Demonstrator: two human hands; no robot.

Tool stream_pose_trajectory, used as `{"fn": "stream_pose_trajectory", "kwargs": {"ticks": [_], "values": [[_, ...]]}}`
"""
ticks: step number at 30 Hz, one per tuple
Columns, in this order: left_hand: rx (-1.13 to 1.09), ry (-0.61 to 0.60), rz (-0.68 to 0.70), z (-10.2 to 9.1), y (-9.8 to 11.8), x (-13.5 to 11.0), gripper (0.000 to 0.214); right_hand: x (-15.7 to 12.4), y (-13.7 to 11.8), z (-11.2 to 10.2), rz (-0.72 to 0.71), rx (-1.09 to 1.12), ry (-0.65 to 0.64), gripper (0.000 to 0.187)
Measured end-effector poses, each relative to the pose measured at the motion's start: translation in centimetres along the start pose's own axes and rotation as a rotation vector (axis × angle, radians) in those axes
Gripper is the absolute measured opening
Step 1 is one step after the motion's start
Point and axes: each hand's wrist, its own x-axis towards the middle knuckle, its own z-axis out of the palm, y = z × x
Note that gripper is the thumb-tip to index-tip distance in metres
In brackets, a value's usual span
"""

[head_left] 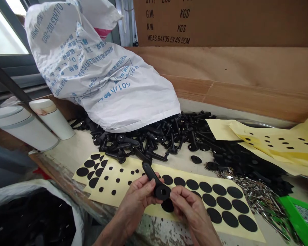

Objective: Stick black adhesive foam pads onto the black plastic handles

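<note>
The left hand (pixel 136 201) wraps the stem of a black lever handle (pixel 150 172) while the right hand (pixel 188 208) pinches its square-holed head, both clamped on it (a black disc (pixel 167 205) sits just beneath). A yellow sheet of black stickers (pixel 220 205) lies under them, loose handles (pixel 154 143) heap at twelve o'clock, and silver pins (pixel 256 200) spread at three.

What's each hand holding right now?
Left hand: closed, holding a black handle.
Right hand: closed on that handle's round end.
</note>
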Motion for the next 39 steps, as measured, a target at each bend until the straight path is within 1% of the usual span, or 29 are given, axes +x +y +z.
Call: {"fn": "stream_pose_trajectory", "kwargs": {"ticks": [7, 10, 14, 23, 31, 39], "values": [[-0.029, 0.002, 0.009, -0.07, -0.11, -0.03, 0.03, 0.23, 0.36, 0.07, 0.011, -0.074, 0.0, 0.036], [-0.033, 0.011, 0.013, -0.06, -0.11, -0.08, 0.032, 0.32, 0.54, 0.12, 0.011, -0.074, 0.013, 0.036], [-0.043, 0.006, 0.015, -0.01, -0.07, -0.13, 0.029, 0.33, 0.57, 0.18, 0.01, -0.076, 0.038, 0.036], [-0.045, 0.01, 0.011, -0.01, -0.05, -0.05, 0.027, 0.09, 0.16, 0.45, 0.02, -0.076, 0.042, 0.036], [-0.04, 0.022, 0.0, 0.16, 0.03, -0.08, 0.024, 0.27, 0.6, 0.25, 0.009, -0.079, 0.052, 0.036], [-0.019, -0.012, 0.017, 0.15, 0.08, -0.01, 0.026, 0.44, 0.83, 0.14, 0.013, -0.066, 0.047, 0.034]]}}
